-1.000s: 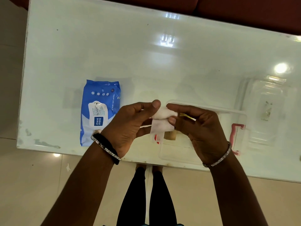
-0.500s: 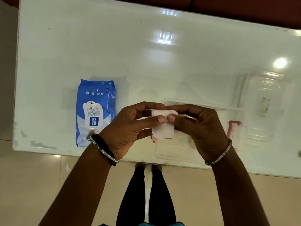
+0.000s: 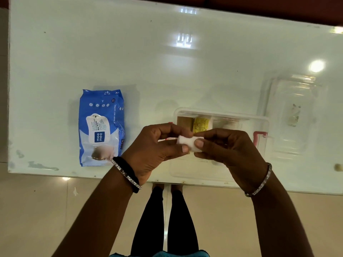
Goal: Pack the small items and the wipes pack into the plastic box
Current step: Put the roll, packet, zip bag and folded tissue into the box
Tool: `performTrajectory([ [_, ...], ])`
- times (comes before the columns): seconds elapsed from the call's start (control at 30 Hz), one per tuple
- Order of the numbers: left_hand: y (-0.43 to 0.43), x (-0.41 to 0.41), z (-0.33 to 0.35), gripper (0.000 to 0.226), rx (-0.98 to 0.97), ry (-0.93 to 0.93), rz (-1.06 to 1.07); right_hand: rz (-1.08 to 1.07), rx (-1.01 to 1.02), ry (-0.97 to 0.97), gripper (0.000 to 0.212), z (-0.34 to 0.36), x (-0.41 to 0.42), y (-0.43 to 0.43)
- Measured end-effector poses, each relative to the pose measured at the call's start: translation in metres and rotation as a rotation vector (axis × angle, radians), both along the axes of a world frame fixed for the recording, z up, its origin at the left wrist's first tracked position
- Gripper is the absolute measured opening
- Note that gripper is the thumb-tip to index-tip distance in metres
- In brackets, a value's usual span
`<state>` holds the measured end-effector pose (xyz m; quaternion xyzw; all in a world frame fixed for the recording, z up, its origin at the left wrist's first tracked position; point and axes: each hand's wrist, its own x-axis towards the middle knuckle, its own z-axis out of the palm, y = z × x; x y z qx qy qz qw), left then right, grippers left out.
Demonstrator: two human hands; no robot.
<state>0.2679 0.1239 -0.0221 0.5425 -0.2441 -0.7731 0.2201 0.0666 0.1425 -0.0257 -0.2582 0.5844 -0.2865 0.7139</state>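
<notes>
A small folded white pad (image 3: 188, 142) is pinched between my left hand (image 3: 156, 147) and my right hand (image 3: 228, 147), just above the clear plastic box (image 3: 222, 114). The box stands at the table's near edge, with a red clasp (image 3: 259, 139) on its right end. Inside it lie a brown packet (image 3: 183, 122), a yellow packet (image 3: 201, 125) and a pale item (image 3: 227, 123). A blue wipes pack (image 3: 101, 127) lies flat on the table, left of my left hand.
The clear lid (image 3: 295, 115) lies on the white glossy table (image 3: 167, 62) to the right of the box. The table's near edge runs just behind my wrists; the tiled floor and my legs are below.
The white pad has been folded smaller between my fingers, from a hanging sheet to a compact wad. My hands stay over the box; the view shifted slightly.
</notes>
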Motion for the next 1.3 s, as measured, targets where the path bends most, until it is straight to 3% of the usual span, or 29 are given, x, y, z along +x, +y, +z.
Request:
performTrajectory([
  [0.13, 0.009, -0.009, -0.001, 0.038, -0.063, -0.022, -0.111, 0.136, 0.075, 0.09, 0.037, 0.001, -0.01, 0.015],
  [0.27, 0.02, -0.015, -0.002, 0.04, -0.062, -0.112, -0.029, 0.1, 0.086, 0.307, 0.034, -0.005, -0.01, 0.036],
  [0.4, 0.029, -0.014, -0.006, 0.024, -0.21, -0.516, 0.041, 0.054, 0.034, 0.824, 0.017, -0.013, -0.019, 0.051],
  [0.47, 0.034, -0.012, -0.008, 0.023, -0.339, -0.737, -0.044, 0.074, 0.014, 0.928, 0.015, -0.016, -0.018, 0.052],
  [0.53, 0.039, -0.01, -0.01, 0.024, -0.409, -0.846, -0.102, 0.164, 0.043, 0.947, 0.018, -0.023, -0.012, 0.05],
  [0.7, 0.048, -0.003, -0.015, 0.03, -0.359, -0.717, -0.065, 0.411, 0.176, 1.072, 0.035, -0.05, 0.012, 0.042],
  [0.87, 0.052, 0.001, -0.018, 0.028, -0.324, -0.653, -0.014, 0.483, 0.161, 1.283, 0.037, -0.063, 0.033, 0.039],
  [1.03, 0.055, 0.017, -0.02, 0.018, -0.284, -0.603, 0.129, 0.605, 0.226, 1.301, 0.045, -0.048, 0.032, 0.029],
  [1.2, 0.061, 0.051, -0.025, 0.013, -0.228, -0.64, 0.279, 0.517, 0.018, 1.284, 0.015, -0.015, 0.039, 0.016],
  [1.3, 0.068, 0.077, -0.03, 0.014, -0.163, -0.682, 0.403, 0.492, -0.207, 1.284, 0.015, 0.008, 0.072, -0.003],
])
